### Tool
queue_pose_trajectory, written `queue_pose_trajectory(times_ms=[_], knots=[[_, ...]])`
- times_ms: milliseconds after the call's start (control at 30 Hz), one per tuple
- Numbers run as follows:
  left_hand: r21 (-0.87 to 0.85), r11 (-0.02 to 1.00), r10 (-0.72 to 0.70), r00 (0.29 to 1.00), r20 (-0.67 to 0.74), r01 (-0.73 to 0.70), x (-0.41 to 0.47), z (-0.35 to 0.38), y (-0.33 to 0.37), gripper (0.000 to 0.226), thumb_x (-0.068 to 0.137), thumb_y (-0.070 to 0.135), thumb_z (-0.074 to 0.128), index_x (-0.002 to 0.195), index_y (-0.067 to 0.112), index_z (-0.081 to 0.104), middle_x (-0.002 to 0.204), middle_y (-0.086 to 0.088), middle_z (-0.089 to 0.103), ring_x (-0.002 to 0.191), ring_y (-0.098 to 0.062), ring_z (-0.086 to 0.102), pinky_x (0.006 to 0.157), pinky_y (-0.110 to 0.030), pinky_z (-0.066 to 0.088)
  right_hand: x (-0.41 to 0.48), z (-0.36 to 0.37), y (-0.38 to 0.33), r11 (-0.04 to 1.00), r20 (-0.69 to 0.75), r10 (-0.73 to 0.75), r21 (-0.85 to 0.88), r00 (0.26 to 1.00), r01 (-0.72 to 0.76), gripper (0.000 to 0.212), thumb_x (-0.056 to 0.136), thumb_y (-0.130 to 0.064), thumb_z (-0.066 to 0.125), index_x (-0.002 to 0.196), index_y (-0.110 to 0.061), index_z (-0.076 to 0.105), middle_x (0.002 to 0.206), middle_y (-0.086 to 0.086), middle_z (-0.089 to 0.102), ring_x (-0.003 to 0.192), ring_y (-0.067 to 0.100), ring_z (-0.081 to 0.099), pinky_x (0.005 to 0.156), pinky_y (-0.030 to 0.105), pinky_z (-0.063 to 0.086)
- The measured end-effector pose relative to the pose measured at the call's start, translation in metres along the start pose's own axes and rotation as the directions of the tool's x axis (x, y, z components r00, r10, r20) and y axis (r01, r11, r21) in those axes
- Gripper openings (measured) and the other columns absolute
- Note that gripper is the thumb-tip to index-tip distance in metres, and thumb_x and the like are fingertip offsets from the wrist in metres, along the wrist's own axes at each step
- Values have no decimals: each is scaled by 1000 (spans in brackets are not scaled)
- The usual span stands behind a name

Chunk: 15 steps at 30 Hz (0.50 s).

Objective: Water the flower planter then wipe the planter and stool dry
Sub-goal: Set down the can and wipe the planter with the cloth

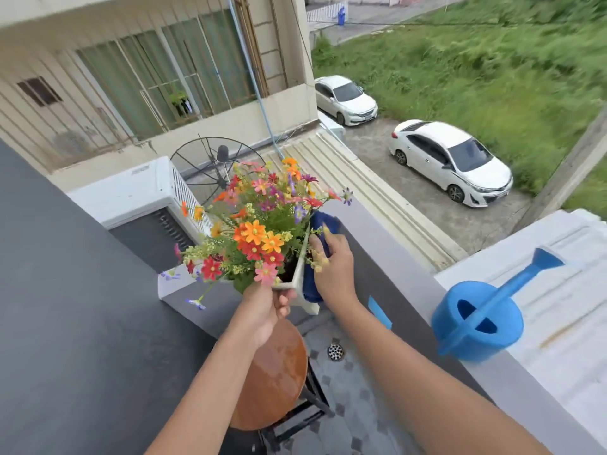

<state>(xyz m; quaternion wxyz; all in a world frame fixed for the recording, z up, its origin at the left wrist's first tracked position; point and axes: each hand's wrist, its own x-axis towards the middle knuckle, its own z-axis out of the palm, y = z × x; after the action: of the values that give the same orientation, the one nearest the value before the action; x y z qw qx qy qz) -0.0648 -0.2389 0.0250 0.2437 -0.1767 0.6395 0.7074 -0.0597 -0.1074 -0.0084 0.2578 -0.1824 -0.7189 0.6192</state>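
A: What have the hands got?

B: From my seat, the left hand (pixel 262 310) is closed on the near corner of the white planter (pixel 300 274), thumb over the rim, holding it up above the stool (pixel 272 372). I can't tell whether the planter's base touches anything.

A: And the other?

B: The right hand (pixel 331 267) is curled around a dark blue cloth (pixel 312 290), pressing it flat against the planter's right side. More of the cloth pokes out past the fingertips at the far end.

A: The flowers?

B: The flowers (pixel 256 231), orange, red, pink and purple, fill the planter and spill out to the left.

A: The stool?

B: Round brown seat on a black frame, directly below the planter, its top shiny with what looks like water.

A: The watering can?

B: The blue watering can (pixel 479 320) sits on the grey ledge (pixel 361 221) to my right, well apart from both hands, spout pointing away. I see a floor drain (pixel 335 352) just beside the stool.
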Motion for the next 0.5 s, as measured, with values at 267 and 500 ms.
queue_pose_trajectory(times_ms=[267,500], knots=[[13,999,41,998,49,-41,-11,-5,8,26,101,4,30,81,6,46,66,-7,41,32,-3,34,30,-17,25,34,0,-1,990,-69,95,-97,993,-102,19,99,-27,56,86,-22,70,88,12,51,81,22,50,76,33,37],[-118,990,71,997,-11,-72,7,-6,24,26,105,14,23,97,8,47,59,-5,47,31,-3,35,30,-15,24,-39,23,-13,999,20,-45,1,999,45,17,97,-13,61,109,-12,74,76,-5,45,71,3,47,69,22,34]])
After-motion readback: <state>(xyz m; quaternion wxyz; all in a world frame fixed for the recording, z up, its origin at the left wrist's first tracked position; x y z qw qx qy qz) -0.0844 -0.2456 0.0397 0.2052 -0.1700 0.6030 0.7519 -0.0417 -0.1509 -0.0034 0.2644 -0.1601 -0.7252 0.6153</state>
